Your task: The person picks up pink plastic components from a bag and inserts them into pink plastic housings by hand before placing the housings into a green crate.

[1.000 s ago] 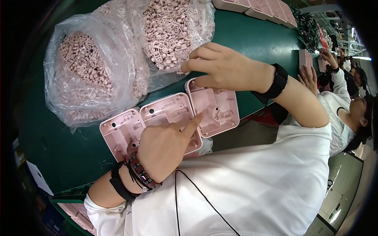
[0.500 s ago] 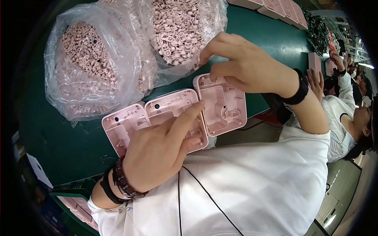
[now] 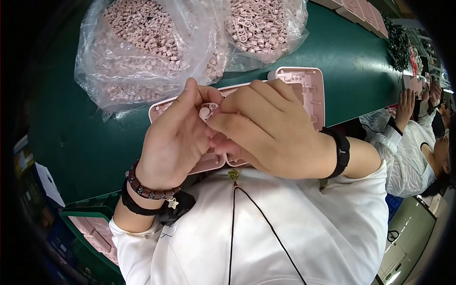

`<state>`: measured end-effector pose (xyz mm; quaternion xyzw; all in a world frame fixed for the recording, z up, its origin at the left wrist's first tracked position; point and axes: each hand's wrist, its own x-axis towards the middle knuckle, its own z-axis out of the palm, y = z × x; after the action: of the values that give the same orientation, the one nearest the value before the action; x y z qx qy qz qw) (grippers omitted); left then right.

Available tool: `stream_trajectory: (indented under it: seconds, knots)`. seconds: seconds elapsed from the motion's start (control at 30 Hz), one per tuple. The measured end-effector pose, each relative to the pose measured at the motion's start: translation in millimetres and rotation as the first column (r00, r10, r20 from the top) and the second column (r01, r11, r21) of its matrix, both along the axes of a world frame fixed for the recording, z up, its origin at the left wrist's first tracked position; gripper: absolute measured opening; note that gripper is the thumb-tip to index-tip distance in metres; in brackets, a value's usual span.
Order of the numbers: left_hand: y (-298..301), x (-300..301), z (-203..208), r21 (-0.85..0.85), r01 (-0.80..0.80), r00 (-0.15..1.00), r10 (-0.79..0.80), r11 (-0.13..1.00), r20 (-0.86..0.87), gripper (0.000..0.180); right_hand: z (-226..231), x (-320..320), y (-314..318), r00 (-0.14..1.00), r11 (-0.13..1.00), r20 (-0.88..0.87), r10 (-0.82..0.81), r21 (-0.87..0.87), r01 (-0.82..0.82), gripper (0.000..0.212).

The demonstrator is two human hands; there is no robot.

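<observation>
My left hand [image 3: 168, 135] and my right hand [image 3: 278, 133] meet above the pink plastic housings. A small pale pink plastic part [image 3: 205, 113] with a round, button-like end is between them. The left fingers are curled round it with the thumb raised, and the right fingertips close in on its other side. Below lie the open pink housings in a row; the right-hand housing [image 3: 317, 102] shows its ribs and posts, while my hands cover much of the others.
Behind the housings, a clear plastic bag [image 3: 95, 76] and a second bag [image 3: 301, 35] hold many small pink parts. All rest on a green table [image 3: 354, 61]. More pink housings [image 3: 368, 16] stand far right. A co-worker [image 3: 408, 149] sits at right. A green crate [image 3: 71, 213] is lower left.
My right hand has come from beside the second bag to meet my left. The left has lifted and turned off the housings, and the small pink part now shows between them.
</observation>
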<state>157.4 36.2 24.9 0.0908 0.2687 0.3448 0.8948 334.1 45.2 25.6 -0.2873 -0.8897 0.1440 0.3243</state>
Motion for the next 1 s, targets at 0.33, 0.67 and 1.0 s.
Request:
stream_trajectory:
  seconds: [0.33, 0.67, 1.0]
  knots:
    - [-3.5, -12.9, -1.2, 0.183, 0.161, 0.949, -0.101, 0.97, -0.299, 0.036, 1.9, -5.4, 12.3, 0.999, 0.998, 0.041, 0.012, 0.059, -0.014, 0.021]
    - [-8.2, -14.4, -3.7, 0.456, 0.359, 0.845, -0.076, 0.814, -0.529, 0.022, 5.8, 4.2, 13.7, 0.977, 0.911, -0.145, 0.155, -0.362, -0.199, 0.016]
    - [-18.8, -11.4, -6.7, 0.361, 0.919, 0.193, 0.62, 0.156, -0.76, 0.033, 4.9, 19.3, 61.0, 0.856, 0.944, 0.443, 0.266, 0.059, -0.324, 0.014]
